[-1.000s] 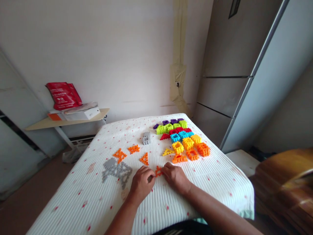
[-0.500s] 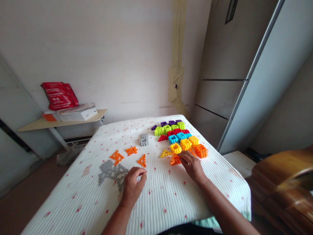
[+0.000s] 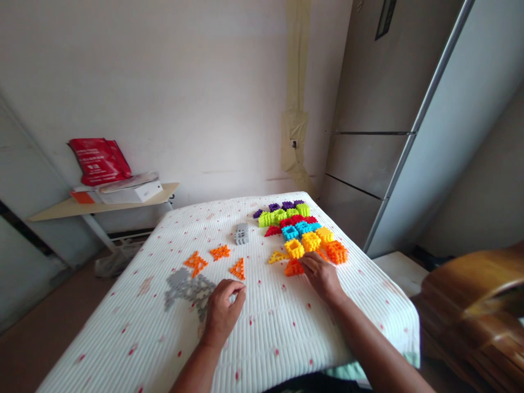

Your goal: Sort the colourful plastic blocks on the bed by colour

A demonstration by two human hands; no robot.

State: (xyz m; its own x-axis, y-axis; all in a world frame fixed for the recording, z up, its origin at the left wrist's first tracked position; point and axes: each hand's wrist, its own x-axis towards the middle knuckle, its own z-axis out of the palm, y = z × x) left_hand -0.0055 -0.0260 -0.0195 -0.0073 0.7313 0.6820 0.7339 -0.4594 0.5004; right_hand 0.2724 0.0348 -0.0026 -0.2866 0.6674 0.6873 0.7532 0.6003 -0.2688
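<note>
My right hand point(image 3: 322, 274) has its fingers closed at the right side of an orange toothed block point(image 3: 293, 268) in the front row. The fingers hide part of that block. My left hand point(image 3: 224, 307) rests on the bed cover, loosely curled, with nothing visible in it. Grey interlocking pieces point(image 3: 184, 286) lie flat just left of it. Beyond it are three loose orange pieces, one of them a triangle point(image 3: 238, 269). A yellow triangle point(image 3: 278, 256) lies left of the yellow cube point(image 3: 293, 249). Another orange cube point(image 3: 337, 252) sits to the right of my right hand.
Rows of blue cubes point(image 3: 290, 233), red pieces point(image 3: 273, 231), green blocks point(image 3: 267, 219) and purple blocks point(image 3: 274, 207) stretch back on the white cover point(image 3: 135, 305). A grey block point(image 3: 241, 233) stands alone. A refrigerator point(image 3: 364, 125) and a wooden chair point(image 3: 470, 305) flank the right side.
The orange block by my right hand now sits more level, and the right fingers have shifted slightly right. My left hand has stayed where it was.
</note>
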